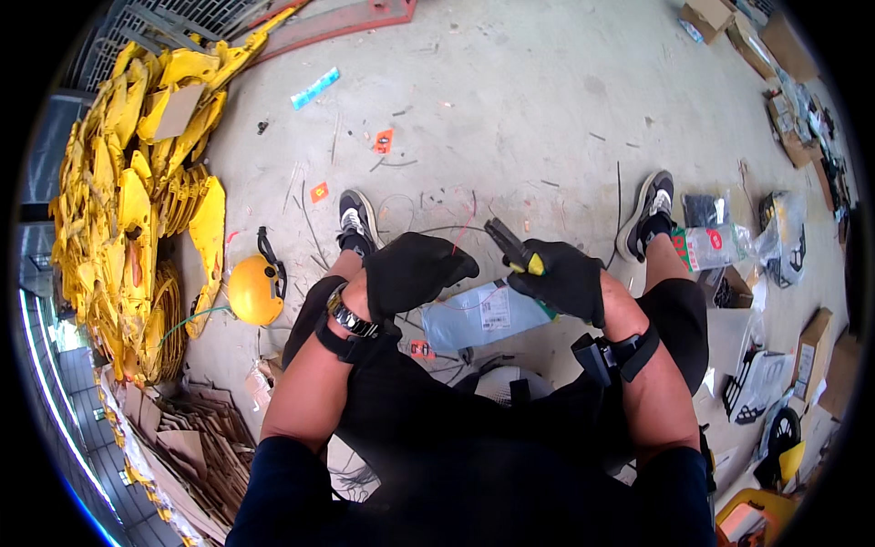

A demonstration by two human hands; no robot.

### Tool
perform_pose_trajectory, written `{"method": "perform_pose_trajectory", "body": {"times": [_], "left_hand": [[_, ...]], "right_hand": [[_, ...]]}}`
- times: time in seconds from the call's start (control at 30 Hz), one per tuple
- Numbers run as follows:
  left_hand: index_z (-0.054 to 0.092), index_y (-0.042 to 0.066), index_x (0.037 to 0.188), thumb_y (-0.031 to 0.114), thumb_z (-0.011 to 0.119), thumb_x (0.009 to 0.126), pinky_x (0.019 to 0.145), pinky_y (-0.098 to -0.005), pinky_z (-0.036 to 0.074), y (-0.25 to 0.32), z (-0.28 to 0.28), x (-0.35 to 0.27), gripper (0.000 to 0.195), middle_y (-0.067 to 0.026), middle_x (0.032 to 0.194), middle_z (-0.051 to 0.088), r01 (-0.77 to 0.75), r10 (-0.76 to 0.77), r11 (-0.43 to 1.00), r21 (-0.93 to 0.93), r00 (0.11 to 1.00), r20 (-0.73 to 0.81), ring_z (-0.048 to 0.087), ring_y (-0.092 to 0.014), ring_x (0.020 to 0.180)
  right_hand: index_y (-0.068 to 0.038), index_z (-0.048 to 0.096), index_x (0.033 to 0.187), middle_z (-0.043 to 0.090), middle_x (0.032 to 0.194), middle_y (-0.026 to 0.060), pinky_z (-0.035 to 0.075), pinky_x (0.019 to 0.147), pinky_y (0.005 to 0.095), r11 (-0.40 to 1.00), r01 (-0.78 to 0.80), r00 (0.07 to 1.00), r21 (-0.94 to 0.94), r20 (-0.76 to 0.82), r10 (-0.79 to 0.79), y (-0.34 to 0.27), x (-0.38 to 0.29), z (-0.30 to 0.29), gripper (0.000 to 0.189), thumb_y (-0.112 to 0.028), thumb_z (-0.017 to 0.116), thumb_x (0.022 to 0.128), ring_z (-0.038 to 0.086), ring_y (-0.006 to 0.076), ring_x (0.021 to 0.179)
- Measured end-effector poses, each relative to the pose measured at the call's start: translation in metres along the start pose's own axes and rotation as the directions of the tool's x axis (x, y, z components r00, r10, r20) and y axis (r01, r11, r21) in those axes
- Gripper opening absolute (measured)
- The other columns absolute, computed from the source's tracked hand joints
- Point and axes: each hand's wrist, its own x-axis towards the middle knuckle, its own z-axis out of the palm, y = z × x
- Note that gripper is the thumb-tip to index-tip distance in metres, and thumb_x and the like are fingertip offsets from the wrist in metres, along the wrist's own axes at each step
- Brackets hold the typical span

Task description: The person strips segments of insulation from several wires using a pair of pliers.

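My left hand [417,273], in a black glove, pinches a thin red wire [466,224] between thumb and fingertips. A dark cable runs just above that hand towards the tool on the right. My right hand [564,277], also gloved in black, is closed around a hand tool [509,243] with dark jaws and yellow on its handles, probably pliers or a wire stripper. Its jaws point up and left; whether they grip the cable cannot be told. Below and between both hands, a pale blue plastic package [478,318] with a printed label lies on the floor.
A yellow helmet [254,290] sits left of my feet, beside stacked yellow metal parts [130,205]. Flattened cardboard [205,431] lies at lower left. Bagged parts [783,236] and cardboard boxes [731,287] stand at right. Cable scraps [400,163] litter the concrete floor.
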Motion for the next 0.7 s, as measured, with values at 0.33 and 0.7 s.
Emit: {"method": "perform_pose_trajectory", "body": {"times": [0.33,0.7], "left_hand": [[0.074,0.01,0.11,0.024,0.063,0.098,0.062,-0.0325,0.053,-0.014,0.023,-0.024,0.022,-0.0141,0.088,0.073,0.05,-0.059,0.997,0.056,0.982,0.179,0.07,-0.026,0.072],[0.073,0.007,0.107,0.028,0.068,0.093,0.064,-0.0369,0.053,-0.018,0.028,-0.034,0.025,-0.0173,0.085,0.07,0.137,-0.134,0.987,-0.089,0.99,0.036,0.069,-0.031,0.072]], "right_hand": [[-0.009,0.064,0.123,0.064,0.078,-0.0005,0.04,0.047,0.023,0.91,-0.256,0.941,0.325,0.301,0.158,0.0,0.012,0.033,0.037,-0.03,0.072,0.094,0.05,0.0048,0.052],[-0.005,0.057,0.11,0.067,0.087,0.0172,0.05,0.073,0.0416,0.989,-0.069,0.994,0.13,0.098,0.057,-0.017,0.025,0.036,0.033,-0.032,0.067,0.095,0.066,0.0312,0.081]]}}
